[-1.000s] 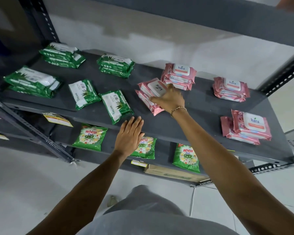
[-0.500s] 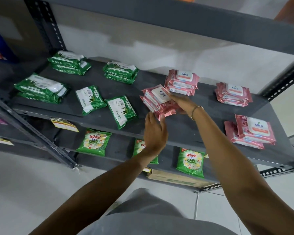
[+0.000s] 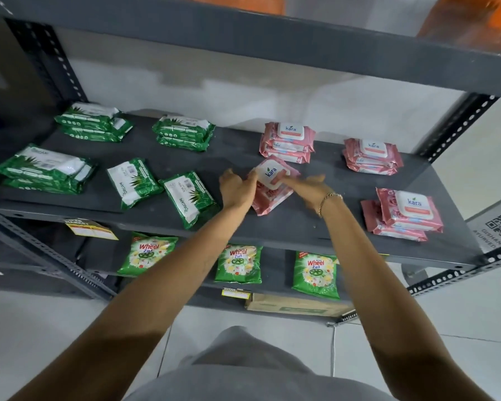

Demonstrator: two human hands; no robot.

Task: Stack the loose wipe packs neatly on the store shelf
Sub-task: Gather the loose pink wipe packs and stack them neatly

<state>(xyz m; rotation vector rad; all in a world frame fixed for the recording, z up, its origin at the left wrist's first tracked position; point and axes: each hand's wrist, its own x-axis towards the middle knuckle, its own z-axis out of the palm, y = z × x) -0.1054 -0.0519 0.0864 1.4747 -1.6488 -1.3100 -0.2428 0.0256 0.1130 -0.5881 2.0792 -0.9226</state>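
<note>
Both hands, left hand point(image 3: 237, 191) and right hand point(image 3: 308, 188), clasp the pink wipe packs point(image 3: 272, 186) between their fingers, above the shelf point(image 3: 301, 224).

Bare forearms; thin bracelet point(image 3: 329, 198), seemingly gold, right wrist; grey garment point(image 3: 243, 371).

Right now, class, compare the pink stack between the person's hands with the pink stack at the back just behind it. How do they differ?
The pink stack between the hands sits turned at an angle, its packs offset; the back pink stack lies square to the shelf, packs aligned. The left hand and right hand flank the front one; nothing touches the back one. Both are pink Kara wipe packs with white lids.
</note>
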